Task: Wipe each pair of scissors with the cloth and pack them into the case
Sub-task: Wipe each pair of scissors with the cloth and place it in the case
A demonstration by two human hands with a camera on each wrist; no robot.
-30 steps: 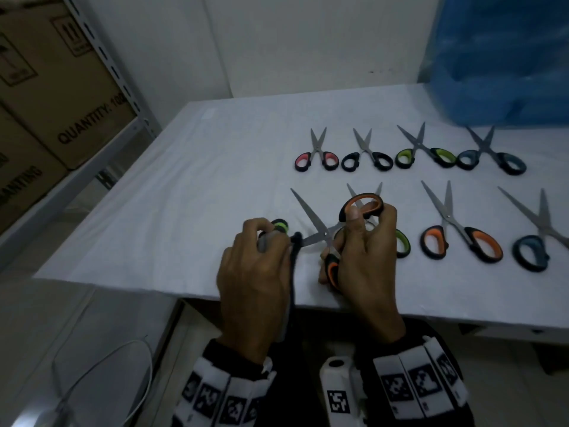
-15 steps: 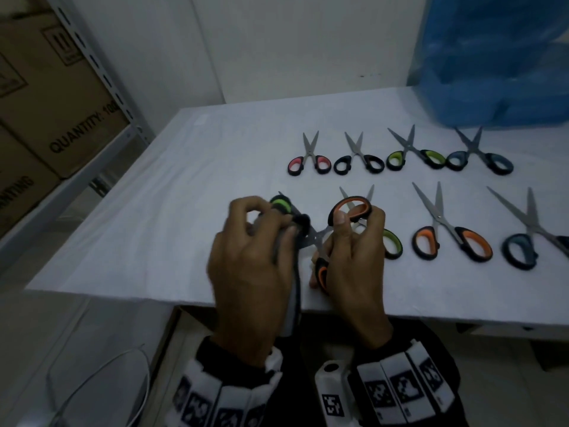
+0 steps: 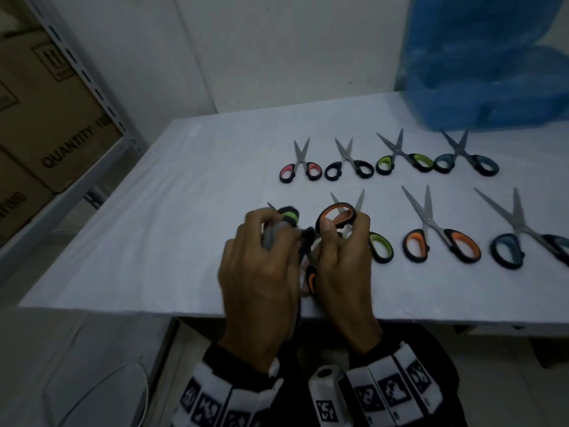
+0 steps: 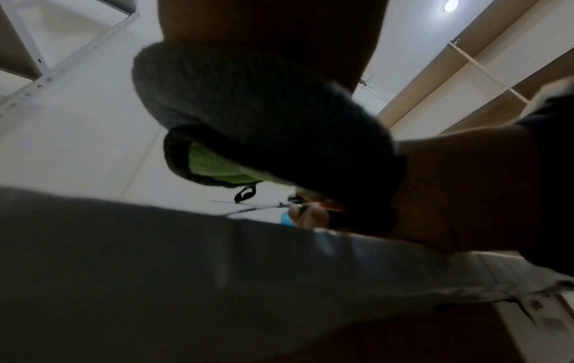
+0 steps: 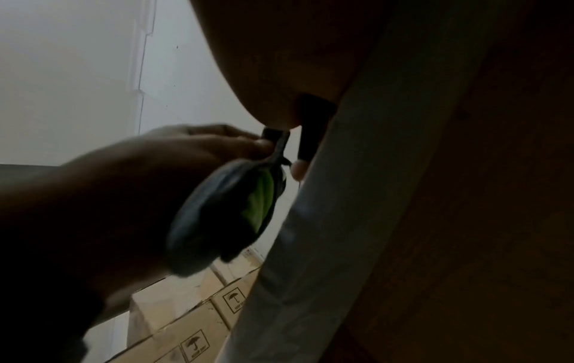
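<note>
My right hand (image 3: pixel 341 266) grips a pair of orange-handled scissors (image 3: pixel 335 215) by the handles, above the table's near edge. My left hand (image 3: pixel 258 266) pinches a grey cloth (image 3: pixel 272 237) with a green patch around one blade. Only the blade's tip (image 3: pixel 271 206) shows past the fingers. The left wrist view has the cloth (image 4: pixel 248 103) bunched under the fingers. In the right wrist view the cloth (image 5: pixel 217 216) is pinched against the blade close to the black handle (image 5: pixel 310 137).
Several more scissors lie open on the white table (image 3: pixel 184 211): a back row from pink-handled (image 3: pixel 300 169) to blue-handled (image 3: pixel 468 163), and a front row with orange (image 3: pixel 440 241) and blue (image 3: pixel 523 246). Blue plastic (image 3: pixel 486 63) is at back right, cardboard boxes (image 3: pixel 46 118) at left.
My left hand with the cloth has slid along the blade towards the right hand, so less blade shows. Both hands sit closer together.
</note>
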